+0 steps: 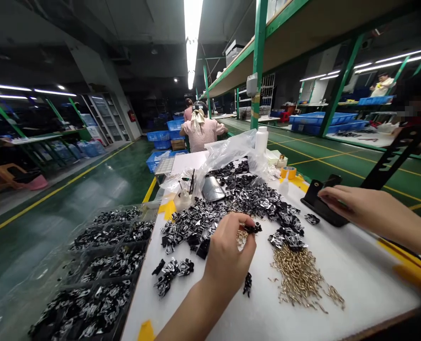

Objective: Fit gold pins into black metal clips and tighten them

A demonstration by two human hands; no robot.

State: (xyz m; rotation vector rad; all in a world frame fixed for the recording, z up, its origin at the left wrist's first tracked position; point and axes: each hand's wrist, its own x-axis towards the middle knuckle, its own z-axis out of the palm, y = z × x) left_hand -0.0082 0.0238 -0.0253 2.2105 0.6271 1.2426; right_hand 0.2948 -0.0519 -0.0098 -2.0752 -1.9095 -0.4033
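My left hand (231, 251) pinches a small black part (253, 228) between thumb and index finger above the middle of the white table (253, 317). Under and behind it spreads a large heap of black-and-silver parts (256, 196). My right hand (352, 203) is at a black fixture (326, 201) on the right, its fingers pressed together; what they hold, if anything, is hidden. A notched black bar (391, 161) slants up behind that hand. Between the hands lies a pile of small brass-coloured pins (297, 272). One dark part (247, 285) sits just below my left wrist.
A tray with compartments of black parts (100, 289) stands along the table's left edge. A phone (213, 188), clear plastic bag (228, 149), white bottle (261, 140) and yellow tape roll (288, 173) are at the back. A person (201, 130) sits beyond, near blue crates (158, 139).
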